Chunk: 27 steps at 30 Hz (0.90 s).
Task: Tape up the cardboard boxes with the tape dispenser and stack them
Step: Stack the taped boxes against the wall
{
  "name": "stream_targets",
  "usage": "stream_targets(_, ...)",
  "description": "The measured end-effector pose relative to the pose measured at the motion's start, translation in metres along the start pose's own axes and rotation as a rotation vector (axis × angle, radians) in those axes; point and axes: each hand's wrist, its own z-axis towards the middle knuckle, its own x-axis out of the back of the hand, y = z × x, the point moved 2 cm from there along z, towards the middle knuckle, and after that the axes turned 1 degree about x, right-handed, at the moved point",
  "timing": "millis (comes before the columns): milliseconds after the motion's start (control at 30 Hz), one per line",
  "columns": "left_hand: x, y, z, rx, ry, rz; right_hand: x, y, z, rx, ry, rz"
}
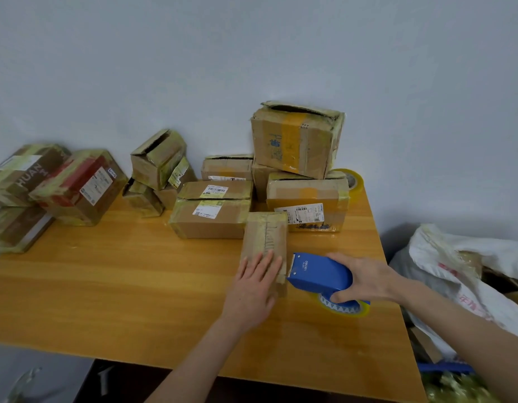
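Two hands are on one small box (265, 239), which lies flat on the table (106, 286) (take this box as your marker for everything else). Your left hand (253, 286) lies on its near end, fingers straight and flat against the top. Your right hand (365, 279) is curled round the one blue tape dispenser (319, 271), just right of the small box, with the dispenser's front edge touching that box's right side near its near end. One roll of yellowish tape (346, 308) sits in the dispenser below your palm. A second roll (352, 180) lies behind and to the right of the small box.

Just behind the small box and to its right is a labelled box (307, 199). A big box (292, 141) with gaping top flaps sits on it and on one more box (260, 181). Behind the small box and to its left are three flat boxes (211, 222), close together. Farther left of it is a heap of about four smaller boxes (157, 161), and farthest left three more (80, 187), one partly red. Well to the right of the small box, off the table, slumps one white sack (455, 257).
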Motion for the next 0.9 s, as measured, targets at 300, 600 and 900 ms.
stream_targets(300, 0.004, -0.002, 0.0, -0.015, -0.047, 0.028, 0.007, 0.019, -0.014, 0.0, -0.029, 0.182)
stream_targets(600, 0.002, -0.004, 0.001, -0.033, -0.016, 0.02, 0.006, 0.013, -0.003, -0.061, -0.125, -0.168)
stream_targets(900, 0.004, -0.003, 0.002, -0.012, -0.008, 0.03, 0.008, -0.014, 0.024, -0.102, -0.218, -0.182)
